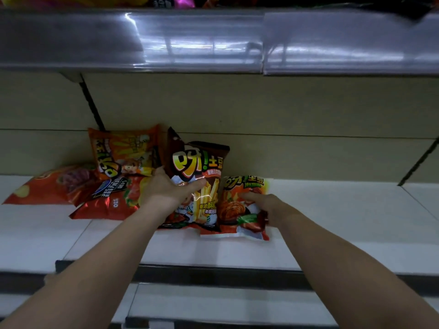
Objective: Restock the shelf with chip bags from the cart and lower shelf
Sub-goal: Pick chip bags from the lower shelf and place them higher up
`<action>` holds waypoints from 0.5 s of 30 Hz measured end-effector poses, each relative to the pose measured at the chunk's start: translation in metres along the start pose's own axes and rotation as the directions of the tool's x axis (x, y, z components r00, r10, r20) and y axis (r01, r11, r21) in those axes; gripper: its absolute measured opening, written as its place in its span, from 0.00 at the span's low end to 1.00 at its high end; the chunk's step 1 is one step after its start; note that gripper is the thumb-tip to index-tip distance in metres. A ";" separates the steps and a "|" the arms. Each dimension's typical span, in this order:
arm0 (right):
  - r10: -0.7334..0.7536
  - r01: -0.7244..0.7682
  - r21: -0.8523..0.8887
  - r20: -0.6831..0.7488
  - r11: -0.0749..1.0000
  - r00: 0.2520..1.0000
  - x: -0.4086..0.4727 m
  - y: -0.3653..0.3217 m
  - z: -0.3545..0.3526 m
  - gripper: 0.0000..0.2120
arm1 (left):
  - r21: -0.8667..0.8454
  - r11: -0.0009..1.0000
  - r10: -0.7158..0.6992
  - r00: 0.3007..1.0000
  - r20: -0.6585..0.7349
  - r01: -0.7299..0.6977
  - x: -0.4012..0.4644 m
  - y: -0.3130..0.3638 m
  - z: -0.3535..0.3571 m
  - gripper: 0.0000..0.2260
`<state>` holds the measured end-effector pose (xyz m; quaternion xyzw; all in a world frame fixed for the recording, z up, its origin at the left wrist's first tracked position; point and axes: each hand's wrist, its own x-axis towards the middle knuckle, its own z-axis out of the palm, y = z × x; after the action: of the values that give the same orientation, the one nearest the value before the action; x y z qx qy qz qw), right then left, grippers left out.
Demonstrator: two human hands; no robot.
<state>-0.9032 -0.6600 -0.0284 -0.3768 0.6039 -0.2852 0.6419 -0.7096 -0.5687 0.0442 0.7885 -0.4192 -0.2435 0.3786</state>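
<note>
On the white shelf (332, 210) a dark brown chip bag (199, 167) stands nearly upright. My left hand (166, 188) grips its left edge, thumb across the front. Beside it on the right lies an orange chip bag (240, 203); my right hand (266, 207) holds its right side, fingers over the front and the lower corner bunched under the hand. Behind and to the left, an orange fries bag (123, 150) leans on the back wall. Two red bags lie flat: one with a blue label (107, 200) and one at the far left (52, 186).
The silver edge of the upper shelf (213, 41) hangs overhead, with more bags above it. A slotted upright (92, 105) runs down the back wall. The white shelf extends bare to the right. A lower white shelf (213, 302) shows below the dark front rail.
</note>
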 end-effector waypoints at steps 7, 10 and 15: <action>-0.400 0.414 0.064 -0.166 0.908 0.901 -0.037 -0.021 -0.033 0.24 | -0.075 0.990 0.115 0.992 -0.054 -0.118 -0.012 0.035 0.010 0.46; -0.475 0.499 0.043 -0.249 0.865 0.844 -0.058 -0.026 -0.051 0.23 | -0.118 0.982 0.142 0.989 -0.048 -0.147 -0.024 0.058 0.024 0.40; -0.502 0.534 -0.002 -0.343 0.845 0.794 -0.099 -0.022 -0.085 0.25 | -0.159 0.968 0.203 0.979 0.035 -0.195 -0.050 0.085 0.054 0.36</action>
<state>-0.9966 -0.6024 0.0463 -0.4435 0.5620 -0.5374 0.4456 -0.8142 -0.5782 0.0837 0.7042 -0.4854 -0.2562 0.4504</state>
